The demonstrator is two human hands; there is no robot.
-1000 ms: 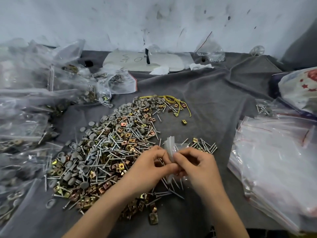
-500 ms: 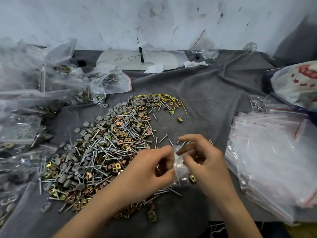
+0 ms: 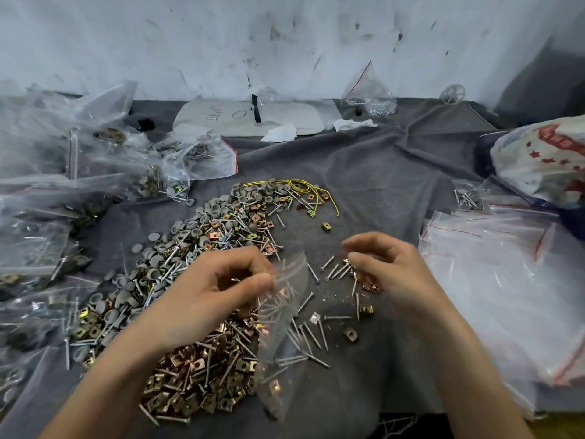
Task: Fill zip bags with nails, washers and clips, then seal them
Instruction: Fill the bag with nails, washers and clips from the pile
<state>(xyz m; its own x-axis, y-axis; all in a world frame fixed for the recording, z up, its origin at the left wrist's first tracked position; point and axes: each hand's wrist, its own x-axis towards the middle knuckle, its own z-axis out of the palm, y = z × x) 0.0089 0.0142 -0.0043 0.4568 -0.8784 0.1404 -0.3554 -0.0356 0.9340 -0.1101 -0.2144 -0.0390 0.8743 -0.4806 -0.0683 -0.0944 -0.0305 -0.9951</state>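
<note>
- Bench under a grey cloth fills the frame below a stained white wall.
- Stack of empty bags at right edge; filled bags heaped along left edge.
- Main pile of nails, grey washers and copper/brass clips runs from centre down to lower left.
- Zip bag, clear, hangs at lower centre. Long axis roughly top-to-bottom in frame, mouth end up by the left fingertips, bottom end sagging onto the cloth. Looks to hold only a few nails and a clip or two, but what's inside vs. behind the film is hard to separate.
- Left hand: fingers curled, pinching the bag's top edge; sits over the pile's right fringe.
- Right hand: right of centre, fingers curled down over a small scatter. Motion blur, so can't tell if it actually grips anything.
- Loose nails fan out between the two hands; a few clips lie just under the right palm.
- Key geometry: bag mouth is left of the right hand, nails between. Right hand is nearer the scatter, so my read is it picks and carries leftward into the mouth while left holds it open.
</note>
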